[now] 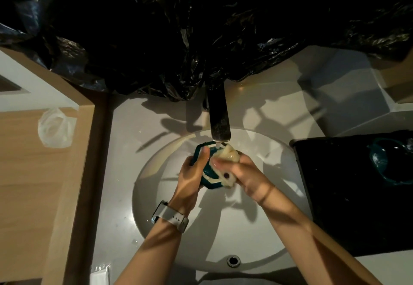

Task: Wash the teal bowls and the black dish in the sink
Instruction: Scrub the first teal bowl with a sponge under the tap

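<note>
While water runs from the dark metal tap (219, 119), the left hand (191, 173) grips a teal hexagonal bowl (206, 168) by its left rim above the white oval sink (156, 195). Fingers of the right hand (242, 173) curl around a pale soapy sponge (225, 156), pressing it into the bowl. Another teal bowl (388, 164) sits on a black tray (348, 195) on the right desk.

Crumpled black plastic sheeting (201, 28) draped across the far side. Thin white plastic bag (55, 128) lying on the light wooden worktop (26, 195) at left. White packet (100, 274) at the near edge.
</note>
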Demonstrator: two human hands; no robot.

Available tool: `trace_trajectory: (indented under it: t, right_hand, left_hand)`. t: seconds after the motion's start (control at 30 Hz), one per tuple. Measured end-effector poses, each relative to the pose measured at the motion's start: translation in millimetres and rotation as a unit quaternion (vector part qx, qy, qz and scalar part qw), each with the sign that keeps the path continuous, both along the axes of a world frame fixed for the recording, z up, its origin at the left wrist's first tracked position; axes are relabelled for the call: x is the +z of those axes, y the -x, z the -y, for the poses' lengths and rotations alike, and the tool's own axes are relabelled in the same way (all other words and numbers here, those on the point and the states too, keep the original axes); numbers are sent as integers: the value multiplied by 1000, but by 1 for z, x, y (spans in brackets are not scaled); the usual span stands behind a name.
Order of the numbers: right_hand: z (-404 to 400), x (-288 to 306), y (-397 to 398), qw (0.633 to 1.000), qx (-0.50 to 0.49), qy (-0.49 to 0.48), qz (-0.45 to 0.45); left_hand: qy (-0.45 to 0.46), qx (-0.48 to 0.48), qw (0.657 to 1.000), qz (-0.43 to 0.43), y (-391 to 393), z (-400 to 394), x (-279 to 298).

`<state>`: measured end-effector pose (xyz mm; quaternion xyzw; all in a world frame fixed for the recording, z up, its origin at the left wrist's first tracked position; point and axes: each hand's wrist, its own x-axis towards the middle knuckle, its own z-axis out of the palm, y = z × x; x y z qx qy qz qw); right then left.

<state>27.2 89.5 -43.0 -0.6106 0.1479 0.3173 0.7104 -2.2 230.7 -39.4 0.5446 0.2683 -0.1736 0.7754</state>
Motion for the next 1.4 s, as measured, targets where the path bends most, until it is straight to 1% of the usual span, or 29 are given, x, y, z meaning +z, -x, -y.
trace_trajectory:
  t: [0.1, 0.17, 0.2, 0.27, 0.3, 0.37, 0.43, 0.47, 0.5, 0.57, 0.6, 0.67, 0.7, 0.73, 0.77, 0.8, 0.83, 0.87, 0.9, 0.93, 0.97, 1.0, 1.03, 1.1, 1.13, 1.17, 1.27, 1.33, 1.4]
  right_hand:
    - [-4, 5, -7, 999, -23, 9, -27]
    - [-9, 2, -5, 997, -66, -28, -21]
    - [-11, -1, -4, 994, -91, -48, -20]
    - [-16, -6, -3, 988, -121, -94, -35]
    - [-17, -10, -3, 984, -134, -107, -44]
    - [-18, -16, -1, 981, -176, -80, -33]
    - [-18, -21, 2, 984, -177, -20, -15]
    - [-19, -17, 6, 988, -156, 15, 2]
    - [-22, -16, 12, 990, -136, 32, 28]
    - [-23, -13, 24, 990, -115, 29, 80]
    - [-24, -12, 30, 982, -94, 77, 144]
    - [-24, -4, 40, 956, -93, 164, 224]
    - [-23, -4, 43, 970, -97, 99, 201]
    - [-24, -3, 41, 973, -154, 35, 168]
    - [-23, -7, 43, 967, -131, 67, 209]
    - [-26, -5, 43, 973, -100, 60, 200]
    - [-29, 12, 41, 958, -90, 143, 231]
    - [-27, 5, 32, 956, -64, 133, 254]
    - [-24, 7, 24, 958, -42, 103, 263]
    - [-23, 5, 14, 963, -39, 93, 248]
    - [-20, 4, 7, 963, -13, 114, 246]
    - [-19, 5, 4, 957, 5, 133, 257]
    - [-19, 4, 5, 929, 32, 190, 315]
    - [-19, -1, 15, 894, 74, 252, 364]
    - [-19, -8, 21, 896, 88, 237, 365]
    - [-15, -15, 24, 889, 99, 243, 376]
    - [-17, -13, 12, 938, 50, 174, 296]
    - [-20, -6, -1, 962, 13, 114, 247]
    - [-20, -8, -16, 977, -19, 70, 202]
  left_hand:
    - [0, -41, 999, 8, -6, -4, 4]
    - [28, -52, 998, 2, -13, -11, 5]
    - [67, -43, 997, -15, -16, -16, 4]
    - [176, -32, 983, -28, -14, -26, 3]
    - [197, -32, 980, -28, -12, -28, 2]
    - [186, -24, 982, -14, -8, -26, 5]
    - [157, -29, 987, 14, -9, -19, 9]
    - [147, -28, 989, 24, -9, -14, 10]
    - [130, -21, 991, 27, -10, -10, 13]
    - [61, -10, 998, 33, -11, -5, 13]
    - [35, -11, 999, 39, -11, -3, 13]
    - [24, -18, 998, 47, -7, -1, 14]
    - [22, -20, 998, 49, -5, -1, 14]
    - [18, -19, 998, 53, -4, -1, 12]
    - [10, -15, 998, 54, -4, -1, 11]
    - [2, -12, 999, 49, -4, 0, 10]
    - [-3, -17, 999, 47, -3, 1, 10]
    - [-8, -28, 998, 48, -3, 1, 10]
    - [-21, -40, 998, 50, -2, 0, 11]
    - [-42, -52, 996, 50, -3, 0, 12]
    - [-61, -60, 995, 51, -4, -1, 13]
    - [-68, -58, 995, 52, -5, -1, 13]
    - [-69, -49, 995, 48, -6, -3, 12]
    - [-67, -23, 997, 38, -9, -5, 10]
    - [-71, -14, 997, 34, -10, -6, 9]
    - [-74, -14, 997, 31, -9, -7, 9]
    - [-83, -45, 995, 36, -5, -10, 6]
    - [-87, -48, 995, 29, -4, -13, 6]
    - [-94, -49, 994, 31, -7, -17, 6]
